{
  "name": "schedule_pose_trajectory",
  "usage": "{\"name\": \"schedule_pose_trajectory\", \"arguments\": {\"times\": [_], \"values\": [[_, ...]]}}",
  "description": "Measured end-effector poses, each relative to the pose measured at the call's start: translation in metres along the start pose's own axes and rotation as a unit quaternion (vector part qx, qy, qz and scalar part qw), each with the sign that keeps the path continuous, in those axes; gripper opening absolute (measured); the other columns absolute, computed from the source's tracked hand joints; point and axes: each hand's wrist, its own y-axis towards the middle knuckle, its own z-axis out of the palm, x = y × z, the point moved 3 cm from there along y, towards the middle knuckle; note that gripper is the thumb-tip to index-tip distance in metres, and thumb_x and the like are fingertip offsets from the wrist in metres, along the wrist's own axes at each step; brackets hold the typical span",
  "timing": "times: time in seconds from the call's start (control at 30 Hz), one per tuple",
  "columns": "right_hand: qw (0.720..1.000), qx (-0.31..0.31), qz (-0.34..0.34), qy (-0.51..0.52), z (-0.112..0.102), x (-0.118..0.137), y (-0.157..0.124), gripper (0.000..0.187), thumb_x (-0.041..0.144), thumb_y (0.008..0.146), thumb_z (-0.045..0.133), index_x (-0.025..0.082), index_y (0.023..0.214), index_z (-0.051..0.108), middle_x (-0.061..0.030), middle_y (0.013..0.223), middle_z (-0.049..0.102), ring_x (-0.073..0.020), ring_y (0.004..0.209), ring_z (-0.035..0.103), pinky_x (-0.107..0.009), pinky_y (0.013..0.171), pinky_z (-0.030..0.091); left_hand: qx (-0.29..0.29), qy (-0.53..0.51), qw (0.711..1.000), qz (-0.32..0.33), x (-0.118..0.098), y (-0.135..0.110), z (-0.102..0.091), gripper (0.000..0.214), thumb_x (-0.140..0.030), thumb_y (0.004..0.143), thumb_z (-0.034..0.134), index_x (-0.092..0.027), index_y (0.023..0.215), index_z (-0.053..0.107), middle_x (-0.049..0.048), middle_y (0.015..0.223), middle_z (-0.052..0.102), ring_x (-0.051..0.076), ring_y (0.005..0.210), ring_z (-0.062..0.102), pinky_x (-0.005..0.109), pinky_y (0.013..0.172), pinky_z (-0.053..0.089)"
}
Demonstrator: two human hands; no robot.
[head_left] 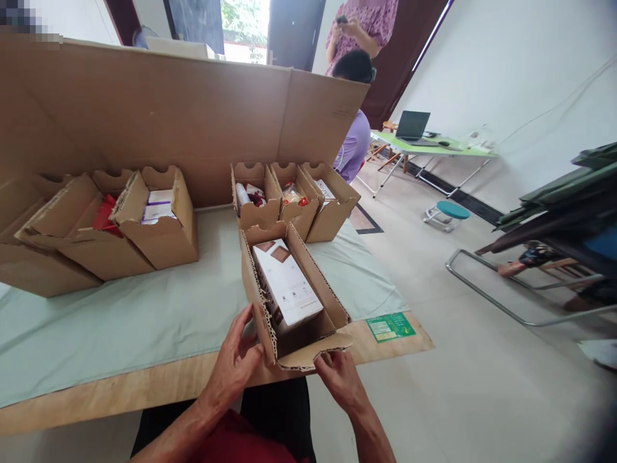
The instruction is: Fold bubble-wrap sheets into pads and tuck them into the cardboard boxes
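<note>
An open cardboard box (315,270) stands tilted at the table's front edge, in front of the row on the right. Inside it lies a white carton (289,283) with brown square prints on its top and brown sides. My left hand (236,357) holds the box's left wall near the front corner, its fingers along the outside. With fingers curled, my right hand (340,379) grips the notched front panel (308,359) at its cut-out. Part of the fingertips is hidden behind the cardboard.
Three bins (292,218) with packaged goods stand behind the held box. More bins (159,251) line the left, before a tall cardboard panel (193,116). A green-topped table (434,146) with a laptop (412,127), a stool (452,210) and two people are beyond.
</note>
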Motion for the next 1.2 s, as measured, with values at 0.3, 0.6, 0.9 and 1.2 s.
{"name": "schedule_pose_trajectory", "arguments": {"times": [0.3,0.6,0.9,1.2], "values": [[0.988,-0.06,-0.005,0.146,-0.048,-0.016,0.072,0.045,0.051,0.078,0.071,0.019,0.111,0.07,-0.0087,0.11,0.077,-0.0293,0.103,0.069,-0.039,0.089,0.057,0.17,0.142,0.974,0.042,0.018,-0.033,0.034,0.053,-0.018,0.074,0.068,-0.028,0.126,0.072,0.0111,0.149,0.056,0.036,0.142,0.049,0.056,0.118,0.04],[0.978,-0.179,0.006,0.109,-0.01,-0.018,0.004,0.051,0.053,0.095,0.057,0.025,0.138,0.056,-0.0135,0.136,0.064,-0.0324,0.117,0.064,-0.049,0.101,0.052,-0.127,0.154,0.976,0.082,-0.029,0.074,-0.045,0.077,-0.034,0.078,0.068,-0.027,0.15,0.044,0.0148,0.159,0.039,0.036,0.14,0.048,0.054,0.106,0.05],[0.987,-0.158,0.005,0.014,-0.008,-0.009,0.055,0.072,0.055,0.089,0.06,0.021,0.15,0.042,-0.0173,0.144,0.057,-0.0314,0.112,0.065,-0.049,0.094,0.056,-0.08,0.059,0.992,0.076,0.0,0.086,-0.007,0.075,-0.029,0.077,0.067,-0.024,0.148,0.043,0.0144,0.154,0.046,0.033,0.145,0.042,0.05,0.112,0.045],[0.988,-0.115,-0.067,0.078,-0.023,-0.006,0.143,0.065,0.045,0.082,0.063,0.018,0.14,0.051,-0.0153,0.137,0.062,-0.0286,0.122,0.061,-0.047,0.104,0.051,-0.103,0.074,0.985,0.119,0.009,0.099,0.009,0.081,-0.024,0.079,0.062,-0.024,0.154,0.034,0.0128,0.158,0.039,0.029,0.146,0.04,0.05,0.119,0.037]]}}
